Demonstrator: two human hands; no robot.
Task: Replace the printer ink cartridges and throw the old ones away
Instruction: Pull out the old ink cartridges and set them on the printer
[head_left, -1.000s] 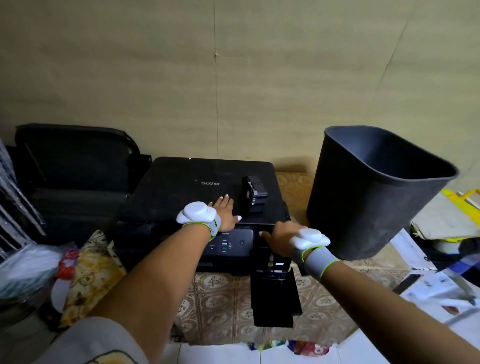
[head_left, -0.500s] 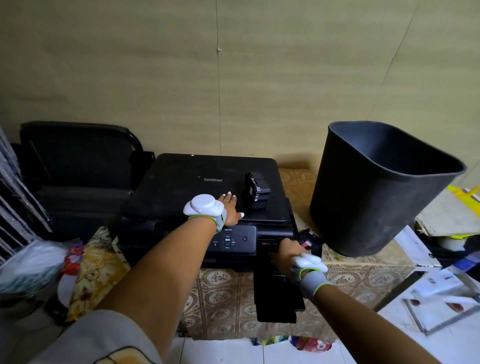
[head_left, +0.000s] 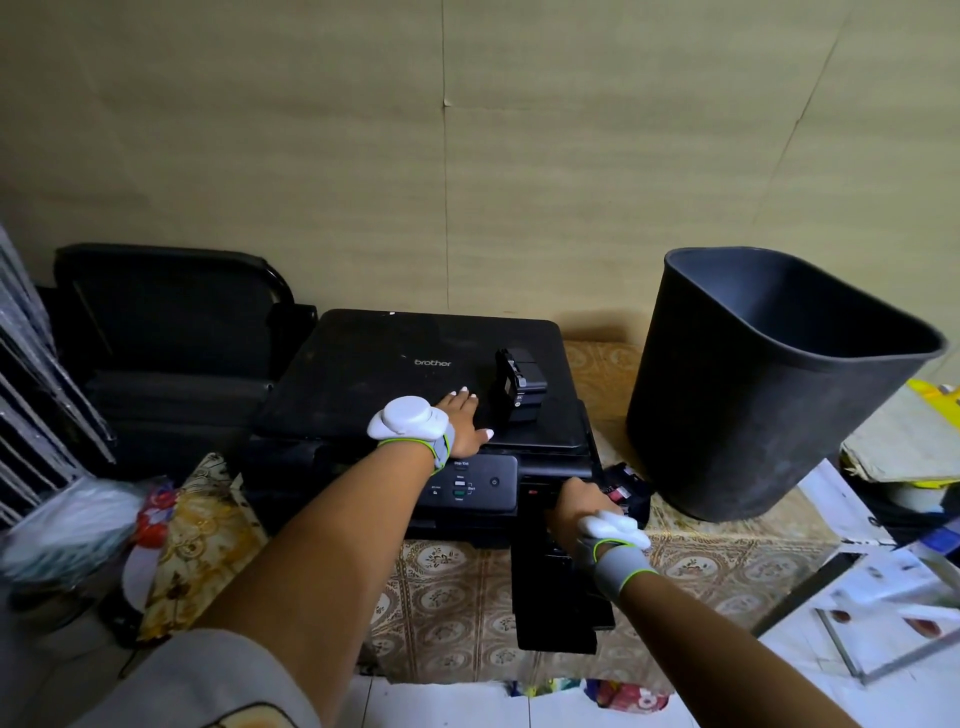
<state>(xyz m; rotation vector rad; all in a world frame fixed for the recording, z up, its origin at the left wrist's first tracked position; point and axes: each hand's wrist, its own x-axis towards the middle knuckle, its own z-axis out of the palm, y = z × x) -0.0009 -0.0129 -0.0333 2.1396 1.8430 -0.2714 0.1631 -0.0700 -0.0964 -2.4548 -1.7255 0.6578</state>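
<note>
A black Brother printer (head_left: 395, 374) sits on a table with a patterned cloth (head_left: 457, 597). A black ink cartridge (head_left: 519, 387) stands upright on the printer lid, right of centre. My left hand (head_left: 462, 423) rests flat on the lid just left of that cartridge, fingers straight. My right hand (head_left: 574, 506) reaches into the cartridge bay at the printer's front right corner, and its fingertips are hidden. The bay's cover (head_left: 628, 488) hangs open to the right, with red labels showing inside. A dark grey waste bin (head_left: 727, 415) stands to the right of the printer.
The printer's black output tray (head_left: 556, 613) sticks out over the table's front edge below my right wrist. A black chair (head_left: 171, 322) stands at the left by the wall. Loose papers (head_left: 883, 587) lie at the right, and a plastic bag (head_left: 62, 530) at the lower left.
My right hand dropped from the printer's top front edge to the front right corner, and the cartridge bay cover swung open to the right. My left hand stayed on the lid.
</note>
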